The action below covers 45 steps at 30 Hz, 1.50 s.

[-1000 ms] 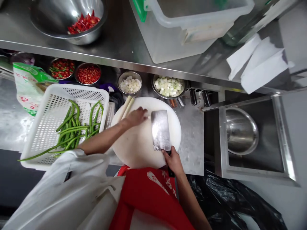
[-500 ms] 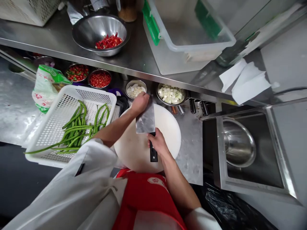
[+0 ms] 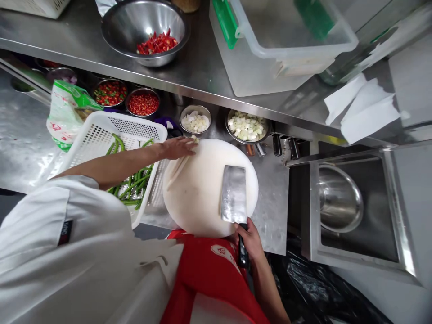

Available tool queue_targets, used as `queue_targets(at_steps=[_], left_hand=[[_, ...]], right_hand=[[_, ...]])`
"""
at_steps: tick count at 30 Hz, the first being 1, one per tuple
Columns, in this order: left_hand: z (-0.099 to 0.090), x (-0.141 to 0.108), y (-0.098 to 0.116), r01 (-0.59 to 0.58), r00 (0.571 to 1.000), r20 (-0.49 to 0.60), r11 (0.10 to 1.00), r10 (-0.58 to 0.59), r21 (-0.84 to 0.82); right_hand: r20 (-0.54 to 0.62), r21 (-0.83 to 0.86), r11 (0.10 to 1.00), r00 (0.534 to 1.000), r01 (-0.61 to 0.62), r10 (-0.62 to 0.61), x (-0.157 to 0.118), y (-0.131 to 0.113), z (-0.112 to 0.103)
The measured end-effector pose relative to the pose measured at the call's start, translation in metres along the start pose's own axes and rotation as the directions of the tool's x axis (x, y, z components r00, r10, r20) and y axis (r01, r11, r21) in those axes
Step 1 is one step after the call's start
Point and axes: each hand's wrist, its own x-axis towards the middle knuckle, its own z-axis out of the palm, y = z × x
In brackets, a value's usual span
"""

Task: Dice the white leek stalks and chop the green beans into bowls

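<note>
My right hand (image 3: 250,237) is closed round the black handle of a cleaver (image 3: 234,193). Its broad blade lies over the right part of a round white cutting board (image 3: 199,193). At the board's far left edge my left hand (image 3: 178,148) is stretched out with its fingers extended, and a small pale bit shows at the fingertips. Just beyond that hand stands a small metal bowl of pale slices (image 3: 195,122). Under my left forearm, green long beans (image 3: 138,180) lie in a white perforated basket (image 3: 104,118), partly covered by the arm.
Behind the board stand a bowl of white cubes (image 3: 247,127) and a bowl of chopped red chilli (image 3: 143,102). A steel shelf (image 3: 202,76) overhangs them, carrying a steel bowl (image 3: 145,27) and a plastic bin (image 3: 270,72). To the right is a sink (image 3: 364,207).
The cleaver has come down and right, toward my body. My left hand has left the blade and the pale slices' bowl, moving left and nearer to the board's edge. The view has shifted slightly.
</note>
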Motion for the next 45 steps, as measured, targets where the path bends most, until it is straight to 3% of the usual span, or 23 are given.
queue_targets(at_steps=[5,10,14,18,21,24,28,32,35,38,42,45], left_hand=[[0.014,-0.013,0.008,-0.06,0.997,-0.045,0.997,0.062,0.047],[0.03,-0.001,0.059,-0.089,0.989,-0.114,0.996,0.092,0.031],[0.056,-0.001,0.104,0.009,0.961,-0.277,0.999,-0.018,-0.036],[0.075,-0.009,0.127,0.026,0.908,-0.404,0.977,-0.112,-0.211],[0.073,-0.017,0.136,-0.042,0.886,-0.444,0.931,-0.133,-0.363],[0.06,-0.026,0.146,-0.117,0.872,-0.471,0.88,-0.13,-0.46],[0.034,-0.031,0.157,-0.143,0.903,-0.413,0.819,-0.122,-0.556],[0.011,-0.023,0.158,-0.055,0.966,-0.22,0.723,-0.136,-0.688],[0.004,-0.005,0.15,-0.031,0.968,-0.215,0.797,-0.125,-0.603],[0.006,0.016,0.139,-0.073,0.957,-0.289,0.932,-0.035,-0.355],[0.022,0.03,0.133,-0.227,0.973,-0.069,0.961,0.218,-0.158],[0.039,0.021,0.141,-0.276,0.961,0.002,0.958,0.277,-0.083]], right_hand=[[-0.054,0.025,0.999,0.998,0.026,-0.025,-0.016,0.021,-0.008],[-0.137,0.073,0.993,0.987,0.095,-0.084,-0.023,0.026,-0.009],[-0.234,0.078,0.99,0.967,0.118,-0.096,-0.037,0.037,-0.023],[-0.298,0.069,0.989,0.949,0.132,-0.106,-0.047,0.052,-0.034],[-0.303,0.052,0.988,0.945,0.144,-0.122,-0.047,0.061,-0.034],[-0.296,0.03,0.988,0.946,0.149,-0.134,-0.046,0.066,-0.031],[-0.284,-0.002,0.988,0.947,0.154,-0.148,-0.048,0.068,-0.027],[-0.291,-0.02,0.987,0.944,0.157,-0.156,-0.053,0.07,-0.025],[-0.293,-0.016,0.987,0.943,0.158,-0.156,-0.055,0.071,-0.021],[-0.3,-0.016,0.987,0.941,0.158,-0.156,-0.056,0.072,-0.019],[-0.314,-0.037,0.987,0.936,0.155,-0.159,-0.056,0.072,-0.018],[-0.314,-0.041,0.987,0.936,0.156,-0.161,-0.056,0.073,-0.017]])
